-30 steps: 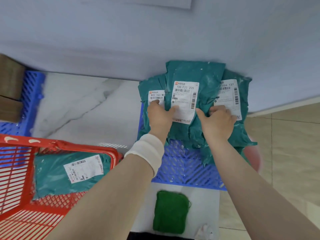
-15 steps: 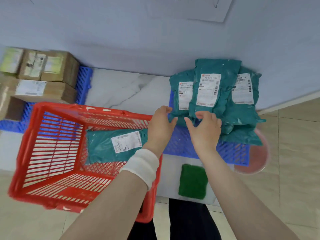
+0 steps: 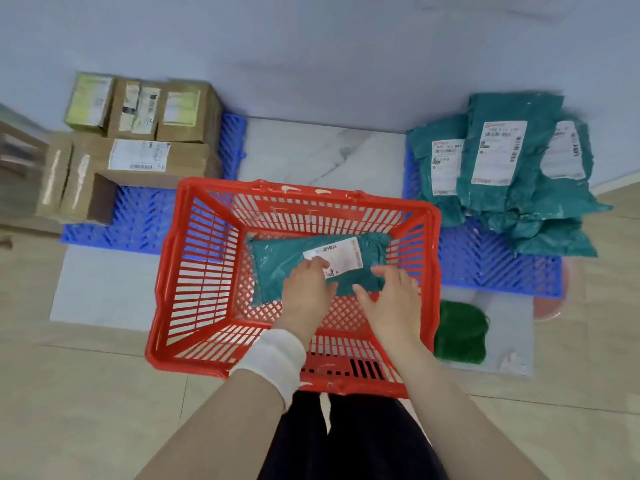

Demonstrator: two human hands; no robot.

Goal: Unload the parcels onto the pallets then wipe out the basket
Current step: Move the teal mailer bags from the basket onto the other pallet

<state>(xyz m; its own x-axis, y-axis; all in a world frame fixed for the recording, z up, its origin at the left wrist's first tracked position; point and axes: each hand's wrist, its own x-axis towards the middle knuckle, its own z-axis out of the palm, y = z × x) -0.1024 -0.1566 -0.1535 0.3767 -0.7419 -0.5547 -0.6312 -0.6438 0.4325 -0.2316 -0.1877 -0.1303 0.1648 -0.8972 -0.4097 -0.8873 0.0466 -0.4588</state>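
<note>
Scene: A person stands over a red plastic basket (image 3: 166,271) on a tiled floor, seen from above, with a pale blue wall across the top of the frame.
Last parcel: One teal plastic mailer (image 3: 284,268) lies flat on the basket's mesh bottom, centre frame, its white shipping label (image 3: 343,256) facing up at its right end.
Left hand: The left hand (image 3: 306,289) rests palm-down on the mailer, fingers nearly straight and reaching onto the label's edge; it is not closed around anything. A white wristband (image 3: 272,360) wraps the wrist below it.
Right hand: The right hand (image 3: 393,296) is spread open over the mailer's right end, thumb pointing toward its lower edge; whether it presses on the plastic cannot be told.
Right pallet: A blue plastic pallet (image 3: 491,268) at right of frame carries a pile of teal mailers (image 3: 519,202), labels up, leaning toward the wall.
Left pallet: A second blue pallet (image 3: 138,220) at upper left holds stacked cardboard boxes (image 3: 156,157), taped and labelled.
Cloth: A folded green cloth (image 3: 460,332) lies on a pale floor panel just right of the basket, below the right pallet.
Between the pallets: A white marbled tile (image 3: 311,154) shows above the basket's far rim.
Foreground: Dark trousers (image 3: 363,441) fill the bottom centre between the two forearms.
</note>
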